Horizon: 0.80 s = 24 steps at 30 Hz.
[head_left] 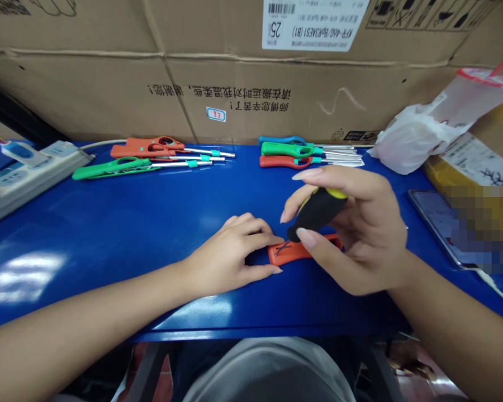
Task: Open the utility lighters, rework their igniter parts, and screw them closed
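Near the front edge of the desk (109, 223), left hand (245, 251) pinches orange casing (295, 253); right hand (369, 234) grips screwdriver (318, 213), whose slip could jab fingertips (278, 240).

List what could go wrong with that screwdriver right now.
The screwdriver could slip off the orange casing and nick the left hand, which is close to its tip. The casing might also skid, since the blue tabletop looks smooth and shiny.
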Tool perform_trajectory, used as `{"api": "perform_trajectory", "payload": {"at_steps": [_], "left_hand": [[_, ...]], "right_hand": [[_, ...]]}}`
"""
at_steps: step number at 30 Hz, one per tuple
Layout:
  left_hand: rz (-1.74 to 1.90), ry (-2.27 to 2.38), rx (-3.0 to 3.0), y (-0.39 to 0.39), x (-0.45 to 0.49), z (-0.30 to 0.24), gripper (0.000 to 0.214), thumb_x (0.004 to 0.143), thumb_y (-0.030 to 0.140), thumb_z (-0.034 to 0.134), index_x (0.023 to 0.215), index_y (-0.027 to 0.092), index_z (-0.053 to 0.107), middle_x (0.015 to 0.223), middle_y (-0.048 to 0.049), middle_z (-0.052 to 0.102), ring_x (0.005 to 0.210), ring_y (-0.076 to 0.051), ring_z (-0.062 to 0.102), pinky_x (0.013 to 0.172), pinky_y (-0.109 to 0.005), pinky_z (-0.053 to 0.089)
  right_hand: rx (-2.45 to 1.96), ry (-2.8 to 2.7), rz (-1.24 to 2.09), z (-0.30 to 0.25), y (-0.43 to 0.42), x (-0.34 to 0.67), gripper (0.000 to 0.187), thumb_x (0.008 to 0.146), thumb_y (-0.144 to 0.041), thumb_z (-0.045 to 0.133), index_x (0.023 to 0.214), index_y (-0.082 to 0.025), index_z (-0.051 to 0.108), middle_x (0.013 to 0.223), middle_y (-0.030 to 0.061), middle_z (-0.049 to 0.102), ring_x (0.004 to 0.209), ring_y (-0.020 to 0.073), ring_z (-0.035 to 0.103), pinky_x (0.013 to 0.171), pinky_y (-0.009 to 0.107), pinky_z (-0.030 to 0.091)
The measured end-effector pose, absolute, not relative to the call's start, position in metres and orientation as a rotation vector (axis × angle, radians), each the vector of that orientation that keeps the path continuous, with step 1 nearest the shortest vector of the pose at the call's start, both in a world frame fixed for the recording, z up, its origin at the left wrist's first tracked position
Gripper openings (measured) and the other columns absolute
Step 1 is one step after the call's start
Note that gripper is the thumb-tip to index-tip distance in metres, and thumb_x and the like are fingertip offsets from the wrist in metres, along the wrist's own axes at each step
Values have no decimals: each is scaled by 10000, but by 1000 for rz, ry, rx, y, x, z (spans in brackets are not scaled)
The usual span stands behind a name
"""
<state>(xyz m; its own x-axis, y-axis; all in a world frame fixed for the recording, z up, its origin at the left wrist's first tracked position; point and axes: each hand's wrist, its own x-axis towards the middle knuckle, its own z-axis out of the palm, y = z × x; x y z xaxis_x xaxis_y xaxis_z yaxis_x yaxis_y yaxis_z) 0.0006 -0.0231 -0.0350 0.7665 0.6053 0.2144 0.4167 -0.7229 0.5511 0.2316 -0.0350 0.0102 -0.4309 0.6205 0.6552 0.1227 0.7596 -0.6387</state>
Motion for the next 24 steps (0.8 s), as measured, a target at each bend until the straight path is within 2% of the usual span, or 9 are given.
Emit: {"api": "perform_trajectory", "payload": {"at_steps": [4, 7, 10, 12, 14, 16, 18, 20, 24], "left_hand": [[527, 761, 2478, -23, 0, -35, 361, 953, 444, 719, 1258, 251, 701, 1212, -71, 696, 1141, -255, 606, 1004, -407, 439], [540, 756, 2483, -23, -1, -35, 340, 953, 438, 720, 1234, 246, 713, 1271, -79, 687, 1163, -262, 599, 1007, -413, 436], [533, 756, 2477, -23, -1, -34, 320, 950, 431, 727, 1213, 249, 722, 1242, -67, 697, 1131, -254, 607, 978, -404, 435], [526, 759, 2477, -23, -1, -33, 337, 948, 436, 728, 1226, 246, 716, 1230, -68, 699, 1123, -253, 608, 978, -405, 431], [525, 759, 2476, -23, 0, -33, 364, 948, 439, 728, 1250, 237, 707, 1226, -76, 696, 1117, -253, 606, 983, -405, 430], [532, 758, 2476, -23, 1, -33, 365, 946, 439, 729, 1248, 234, 711, 1198, -75, 693, 1093, -247, 603, 971, -397, 433], [538, 750, 2467, -23, 1, -33, 326, 944, 429, 735, 1210, 241, 727, 1153, -61, 690, 1065, -234, 598, 960, -384, 431], [541, 744, 2457, -23, 1, -32, 295, 941, 412, 742, 1183, 243, 734, 1112, -47, 686, 1044, -222, 591, 953, -374, 426], [562, 738, 2482, -23, 0, -33, 346, 940, 414, 742, 1226, 221, 710, 1098, -55, 682, 1017, -225, 587, 934, -375, 425]], "right_hand": [[-590, -2098, 625, 21, -37, 238, 730, 906, -128, 662, 1535, -423, 436, 1406, 1, 659, 1015, 227, 751, 706, 345, 667], [-561, -2125, 431, 23, -34, 236, 715, 860, -174, 798, 1489, -373, 522, 1323, 9, 724, 966, 213, 744, 796, 359, 670], [-550, -2143, 319, 22, -32, 235, 765, 863, -221, 810, 1543, -341, 482, 1332, 37, 720, 1123, 255, 715, 963, 425, 636], [-577, -2145, 433, 21, -33, 236, 774, 931, -193, 685, 1617, -348, 362, 1470, 45, 625, 1248, 273, 657, 905, 431, 650], [-600, -2133, 490, 23, -34, 236, 757, 947, -159, 613, 1624, -365, 343, 1502, 37, 592, 1229, 269, 655, 814, 416, 657], [-561, -2142, 347, 25, -34, 235, 716, 933, -177, 679, 1580, -356, 430, 1346, 41, 697, 1019, 242, 704, 756, 400, 647], [-510, -2152, 155, 27, -33, 234, 692, 897, -226, 775, 1525, -343, 507, 1039, 15, 778, 786, 207, 686, 694, 373, 634], [-516, -2152, 122, 27, -32, 232, 663, 911, -263, 765, 1519, -340, 511, 927, 7, 775, 787, 220, 705, 719, 386, 641], [-599, -2106, 369, 23, -32, 231, 622, 980, -199, 576, 1569, -344, 441, 1387, 55, 681, 1171, 285, 696, 939, 474, 622]]}}
